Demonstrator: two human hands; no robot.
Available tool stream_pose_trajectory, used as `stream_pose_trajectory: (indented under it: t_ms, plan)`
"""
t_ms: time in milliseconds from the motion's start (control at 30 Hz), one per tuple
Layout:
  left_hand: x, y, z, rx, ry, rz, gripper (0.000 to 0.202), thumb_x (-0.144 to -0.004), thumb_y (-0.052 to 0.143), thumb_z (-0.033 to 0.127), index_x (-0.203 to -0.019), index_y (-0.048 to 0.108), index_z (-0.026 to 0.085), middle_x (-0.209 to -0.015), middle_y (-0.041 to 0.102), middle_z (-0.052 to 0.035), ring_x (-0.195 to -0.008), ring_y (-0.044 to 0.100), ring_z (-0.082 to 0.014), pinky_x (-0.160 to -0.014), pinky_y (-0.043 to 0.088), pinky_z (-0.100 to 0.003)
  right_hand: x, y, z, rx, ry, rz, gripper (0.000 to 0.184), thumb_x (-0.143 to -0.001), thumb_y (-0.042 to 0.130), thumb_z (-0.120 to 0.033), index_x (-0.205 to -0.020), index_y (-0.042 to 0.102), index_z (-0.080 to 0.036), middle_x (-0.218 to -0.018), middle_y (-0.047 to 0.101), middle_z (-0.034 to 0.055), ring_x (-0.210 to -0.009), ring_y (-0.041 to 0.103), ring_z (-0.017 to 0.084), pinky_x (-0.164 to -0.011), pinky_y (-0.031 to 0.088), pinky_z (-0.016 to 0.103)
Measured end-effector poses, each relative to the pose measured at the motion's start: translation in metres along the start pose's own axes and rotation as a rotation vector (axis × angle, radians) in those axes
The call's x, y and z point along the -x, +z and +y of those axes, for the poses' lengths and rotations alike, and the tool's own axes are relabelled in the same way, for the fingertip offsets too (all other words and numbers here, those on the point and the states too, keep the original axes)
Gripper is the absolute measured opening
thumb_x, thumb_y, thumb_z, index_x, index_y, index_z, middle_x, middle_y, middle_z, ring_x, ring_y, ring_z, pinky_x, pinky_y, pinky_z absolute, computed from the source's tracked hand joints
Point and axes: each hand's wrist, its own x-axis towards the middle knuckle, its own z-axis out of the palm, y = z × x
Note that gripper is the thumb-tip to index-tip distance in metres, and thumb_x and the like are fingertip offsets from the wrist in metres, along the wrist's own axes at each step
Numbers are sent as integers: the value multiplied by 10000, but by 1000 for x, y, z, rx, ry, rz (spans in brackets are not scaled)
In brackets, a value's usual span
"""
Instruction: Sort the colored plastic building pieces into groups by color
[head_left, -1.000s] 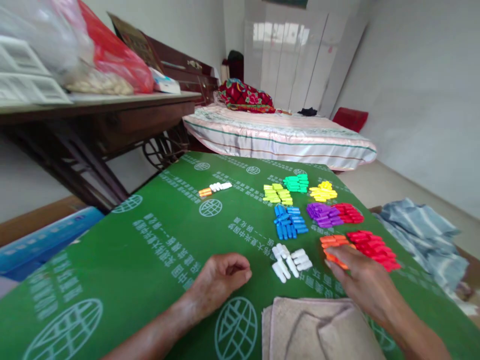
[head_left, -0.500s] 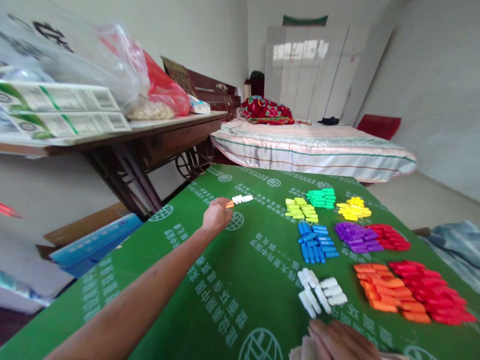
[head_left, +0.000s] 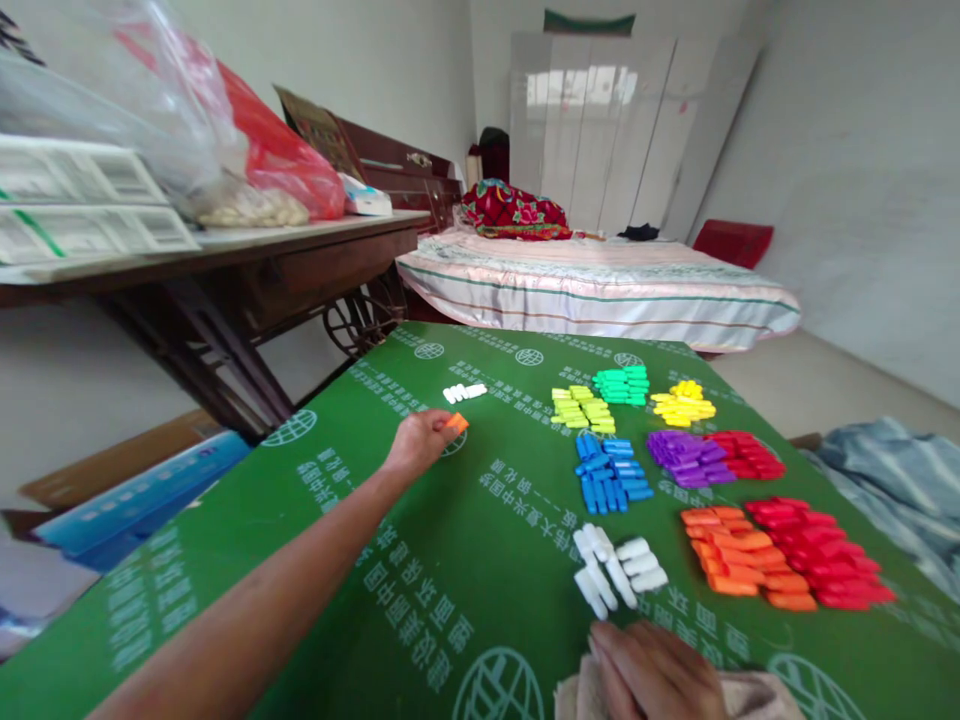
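Observation:
My left hand (head_left: pixel 417 441) reaches out over the green board (head_left: pixel 360 620), fingers pinched on a small orange plastic piece (head_left: pixel 457 424) shaped like a pen cap. Just beyond it lies a short row of white pieces (head_left: pixel 465 392), apart from the hand. At the bottom edge my right hand (head_left: pixel 652 668) has its fingers bent together over a beige cloth (head_left: pixel 574 695); its fingertips are partly hidden. In front of that hand lies a nearer white group (head_left: pixel 613 568). Orange pieces (head_left: pixel 739 555) and bright red pieces (head_left: pixel 825 553) form piles to its right.
Blue (head_left: pixel 611 472), purple (head_left: pixel 686 458), dark red (head_left: pixel 744 455), lime (head_left: pixel 583 410), green (head_left: pixel 621 386) and yellow (head_left: pixel 682 404) piles occupy the board's right side. A table (head_left: pixel 315 238) with bags and boxes stands left; a bed (head_left: pixel 600 285) lies beyond.
My left hand has drawn back from the far white row toward me, and the orange piece shows more fully. The whole view has shifted. My right hand stays by the cloth.

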Motion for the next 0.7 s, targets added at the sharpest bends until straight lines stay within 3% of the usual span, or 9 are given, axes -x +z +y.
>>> stream_pose_trajectory:
  t_ms: [133, 300, 400, 467, 700]
  plan:
    - [56, -5, 30, 520, 1, -316, 390, -678, 619, 440, -929, 684, 149, -705, 678, -14, -623, 569, -130, -585, 448, -235, -11, -11, -7, -26, 28, -61, 207, -855, 500, -85, -1017, 624, -123, -696, 666, 59, -598, 632, 145, -601, 534, 250]
    - [122, -7, 69, 686, 48, -709, 400, -634, 689, 453, -908, 671, 163, -742, 679, -4, -663, 571, -124, -616, 443, -229, -44, -23, -29, 111, 121, -176, 348, -899, 466, -222, -1224, 549, -127, -1134, 641, 154, -1006, 627, 237, -810, 553, 324]
    - [147, -3, 88, 755, 69, -864, 381, -645, 678, 422, -926, 651, 166, -708, 650, 14, -649, 550, -118, -613, 434, -230, -53, -23, -37, 99, 109, -221, 353, -896, 464, -227, -1232, 538, -148, -1190, 615, 140, -1040, 607, 246, -838, 546, 339]
    - [156, 0, 98, 787, 90, -914, 322, -645, 665, 371, -892, 649, 165, -714, 641, 18, -664, 544, -118, -630, 435, -233, -53, -23, -39, 53, 110, -265, 335, -879, 474, -178, -1204, 545, -140, -1127, 634, 129, -990, 616, 234, -830, 545, 336]
    - [171, 13, 106, 728, 80, -857, 404, -652, 639, 359, -1011, 624, 174, -661, 597, 42, -633, 507, -106, -600, 401, -221, -46, -42, -30, -28, 142, -382, 223, -853, 493, -123, -1052, 593, -138, -906, 643, 86, -801, 615, 217, -680, 554, 339]
